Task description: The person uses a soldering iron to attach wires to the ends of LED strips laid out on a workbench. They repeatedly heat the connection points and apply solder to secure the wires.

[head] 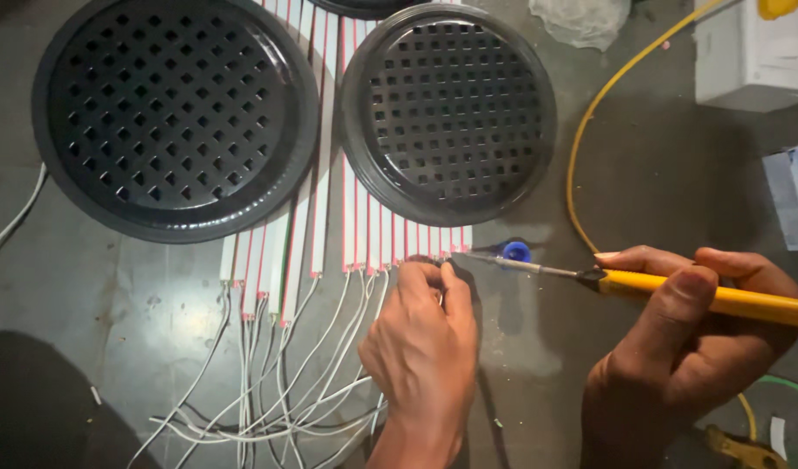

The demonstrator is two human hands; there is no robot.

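A yellow soldering iron (712, 295) is gripped in the right hand (677, 365), fingers closed round the handle, thumb laid on top. Its metal tip (494, 259) is pointed left and brought right to the end of the last white strip (465, 240) in the row. The left hand (421, 347) is closed in a pinch just below that spot, thumb and forefinger pressed together on what looks like a thin white wire (441, 271), though the wire itself is mostly hidden by the fingers.

So progress-wise, judging by what's laid out: a whole row of white strips (329, 208) is lined up on the grey bench (642, 174), partly tucked under two round black grilles (175, 113) (448, 111). Most strips already have white leads (269, 382) coming off their lower ends, all trailing down into a loose tangle near the bottom edge. Looks like the bulk of the joints is done, and the one at the far right end is being worked on now. Whether the two or three short strips beside it have been wired can't be told, since the fingers cover that part.

A small blue cap (516, 252) sits right behind the tip. A yellow cable (590, 130) loops off towards a white box (751, 56) at the top right.
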